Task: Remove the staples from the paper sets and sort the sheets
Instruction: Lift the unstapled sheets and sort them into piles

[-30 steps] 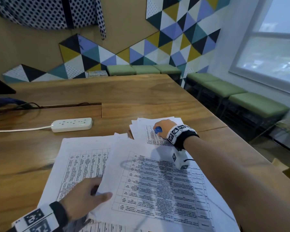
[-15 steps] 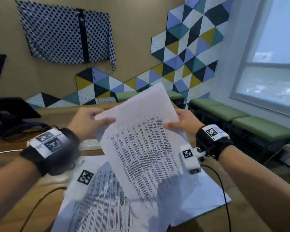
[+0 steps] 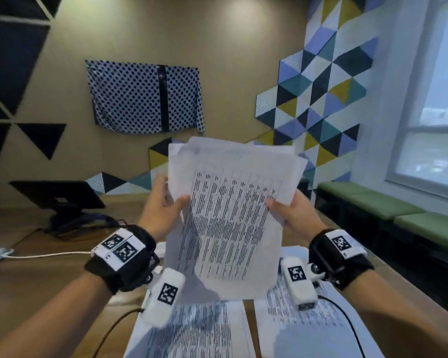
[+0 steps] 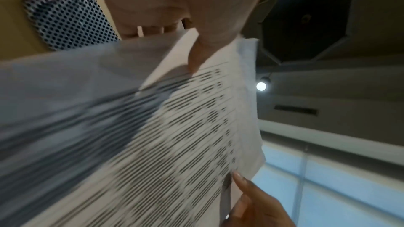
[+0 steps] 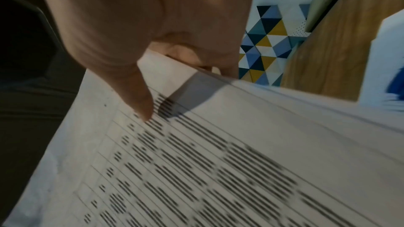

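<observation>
Item: paper set point(image 3: 230, 220), raised upright above the tabletop point(image 3: 36, 293). My left hand point(image 3: 161, 210) pinches its left edge, my right hand point(image 3: 292, 215) its right edge. Risk: loose sheets fan at top; a slack pinch could drop them onto the sorted sheets point(image 3: 308, 329).

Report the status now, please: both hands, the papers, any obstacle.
Left hand and right hand each pinch a side edge of the paper set, raised upright. More sheets on table below. No obstacle seen.
</observation>
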{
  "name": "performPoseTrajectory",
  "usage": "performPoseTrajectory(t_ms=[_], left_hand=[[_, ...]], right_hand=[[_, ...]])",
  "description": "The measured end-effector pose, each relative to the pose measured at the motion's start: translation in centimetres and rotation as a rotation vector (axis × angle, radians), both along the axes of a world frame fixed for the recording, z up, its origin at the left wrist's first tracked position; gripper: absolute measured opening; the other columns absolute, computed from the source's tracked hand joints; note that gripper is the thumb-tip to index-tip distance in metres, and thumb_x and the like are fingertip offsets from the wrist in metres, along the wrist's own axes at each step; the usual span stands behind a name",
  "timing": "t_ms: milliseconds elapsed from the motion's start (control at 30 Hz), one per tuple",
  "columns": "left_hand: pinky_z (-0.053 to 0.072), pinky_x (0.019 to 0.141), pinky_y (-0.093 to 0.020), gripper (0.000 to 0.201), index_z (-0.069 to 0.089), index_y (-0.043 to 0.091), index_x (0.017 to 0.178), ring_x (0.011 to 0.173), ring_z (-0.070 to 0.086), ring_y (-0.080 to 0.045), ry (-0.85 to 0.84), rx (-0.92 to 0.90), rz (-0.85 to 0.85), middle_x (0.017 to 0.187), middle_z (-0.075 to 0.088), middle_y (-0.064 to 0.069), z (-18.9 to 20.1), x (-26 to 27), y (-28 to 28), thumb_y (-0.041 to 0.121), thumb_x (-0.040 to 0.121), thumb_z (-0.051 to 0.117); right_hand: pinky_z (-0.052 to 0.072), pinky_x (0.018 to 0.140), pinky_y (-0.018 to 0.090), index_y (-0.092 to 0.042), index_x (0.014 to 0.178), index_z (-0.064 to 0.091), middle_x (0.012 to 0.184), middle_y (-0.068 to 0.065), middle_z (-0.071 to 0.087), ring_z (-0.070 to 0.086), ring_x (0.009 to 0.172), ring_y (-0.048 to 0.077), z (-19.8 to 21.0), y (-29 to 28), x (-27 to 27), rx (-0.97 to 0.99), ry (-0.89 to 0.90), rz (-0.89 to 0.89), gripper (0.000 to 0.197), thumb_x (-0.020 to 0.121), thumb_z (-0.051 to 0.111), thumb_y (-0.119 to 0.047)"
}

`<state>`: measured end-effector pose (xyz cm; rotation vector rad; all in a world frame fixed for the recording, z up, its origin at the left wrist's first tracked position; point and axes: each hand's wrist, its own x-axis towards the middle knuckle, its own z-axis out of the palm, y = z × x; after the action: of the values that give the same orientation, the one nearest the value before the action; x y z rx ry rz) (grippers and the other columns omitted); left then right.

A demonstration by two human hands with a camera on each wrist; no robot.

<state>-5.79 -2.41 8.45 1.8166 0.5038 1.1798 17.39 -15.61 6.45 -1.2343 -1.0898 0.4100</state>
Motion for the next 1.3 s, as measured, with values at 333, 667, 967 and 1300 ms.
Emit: performPoseTrajectory(t_ms=[333,667,967,1300], left_hand=[[0.037,0.098,-0.031,0.044,0.038,0.017,0.125,0.116,0.045,-0.011,0.116,-0.007,0.096,0.118,0.050,0.007,-2.5,-0.9,0.8,-0.003,0.088,0.053],[0.038,0.100,-0.031,0.041,0.035,0.009,0.128,0.115,0.049,-0.013,0.117,-0.019,0.092,0.119,0.053,0.004,-2.3,-0.5,1.2,-0.003,0.090,0.046],[0.038,0.064,-0.018,0.019,0.037,0.006,0.108,0.086,0.026,-0.001,-0.002,0.046,0.219,0.091,0.034,0.010,-0.2,-0.8,0.2,-0.004,0.093,0.043],[0.040,0.091,-0.032,0.039,0.033,0.011,0.127,0.110,0.048,-0.015,0.023,-0.134,0.134,0.118,0.050,-0.001,-2.6,-1.5,0.6,-0.005,0.092,0.043]], right_hand=[[0.053,0.088,0.044,-0.001,0.109,0.058,0.110,0.015,0.066,0.064,0.099,0.026,-2.2,2.0,-2.8,-0.045,-0.037,-0.188,0.031,0.080,0.068,-0.004],[0.047,0.090,0.040,-0.015,0.113,0.038,0.115,0.007,0.056,0.055,0.111,0.025,-0.5,2.9,-3.6,-0.105,-0.003,-0.137,0.024,0.093,0.049,-0.008],[0.049,0.087,0.035,-0.012,0.104,0.047,0.103,0.005,0.058,0.058,0.100,0.023,1.7,3.5,-5.0,0.086,-0.144,-0.279,0.015,0.092,0.048,-0.003],[0.050,0.091,0.043,-0.017,0.111,0.040,0.111,0.004,0.057,0.057,0.109,0.025,-1.1,2.8,-6.1,0.017,-0.120,-0.187,0.024,0.092,0.051,-0.009]])
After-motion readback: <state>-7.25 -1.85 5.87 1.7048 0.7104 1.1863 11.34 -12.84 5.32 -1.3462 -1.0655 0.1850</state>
